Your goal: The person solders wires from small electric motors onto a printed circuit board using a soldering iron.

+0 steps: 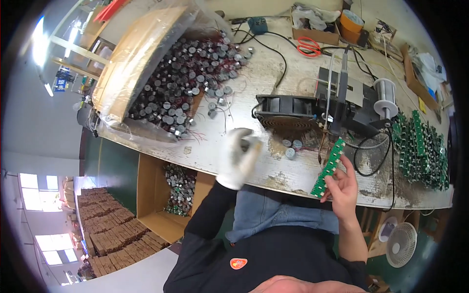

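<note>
Green circuit-board strip slanted over the front edge of the worktable, pinched between thumb and fingers of the bare right hand. Farther left, the white-gloved left hand hovered above the table, fingers curled; blur made it impossible to tell whether they gripped anything. Between the hands, near a black fan, lay a few round metal components. More green boards crowded the table's right end.
</note>
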Demonstrator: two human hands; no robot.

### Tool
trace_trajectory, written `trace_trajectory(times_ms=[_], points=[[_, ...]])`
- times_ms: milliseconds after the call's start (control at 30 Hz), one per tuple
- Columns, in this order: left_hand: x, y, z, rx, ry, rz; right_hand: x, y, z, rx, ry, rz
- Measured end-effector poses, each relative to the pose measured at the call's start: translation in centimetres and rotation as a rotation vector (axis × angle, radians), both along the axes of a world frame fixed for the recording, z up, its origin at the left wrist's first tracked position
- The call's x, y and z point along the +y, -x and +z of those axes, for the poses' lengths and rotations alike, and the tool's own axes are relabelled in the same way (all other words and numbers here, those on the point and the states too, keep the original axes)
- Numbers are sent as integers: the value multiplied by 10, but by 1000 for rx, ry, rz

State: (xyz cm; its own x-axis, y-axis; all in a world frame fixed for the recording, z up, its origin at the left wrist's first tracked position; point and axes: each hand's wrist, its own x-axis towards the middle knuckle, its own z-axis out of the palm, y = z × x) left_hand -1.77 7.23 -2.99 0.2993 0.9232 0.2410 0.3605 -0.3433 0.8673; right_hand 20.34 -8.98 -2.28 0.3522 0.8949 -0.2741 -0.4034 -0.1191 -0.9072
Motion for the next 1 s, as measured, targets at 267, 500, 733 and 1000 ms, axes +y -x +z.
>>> trace_trajectory(times_ms=[267, 500, 733, 1000], points=[[83, 50, 27, 578, -318, 251, 4, 5, 2, -14, -16, 38], [115, 49, 25, 828, -406, -69, 4, 6, 1, -42, -24, 46], [122, 68, 32, 392, -260, 139, 3, 6, -1, -29, -30, 62], [63, 60, 49, -644, 345, 18, 2, 6, 0, -85, -21, 67]])
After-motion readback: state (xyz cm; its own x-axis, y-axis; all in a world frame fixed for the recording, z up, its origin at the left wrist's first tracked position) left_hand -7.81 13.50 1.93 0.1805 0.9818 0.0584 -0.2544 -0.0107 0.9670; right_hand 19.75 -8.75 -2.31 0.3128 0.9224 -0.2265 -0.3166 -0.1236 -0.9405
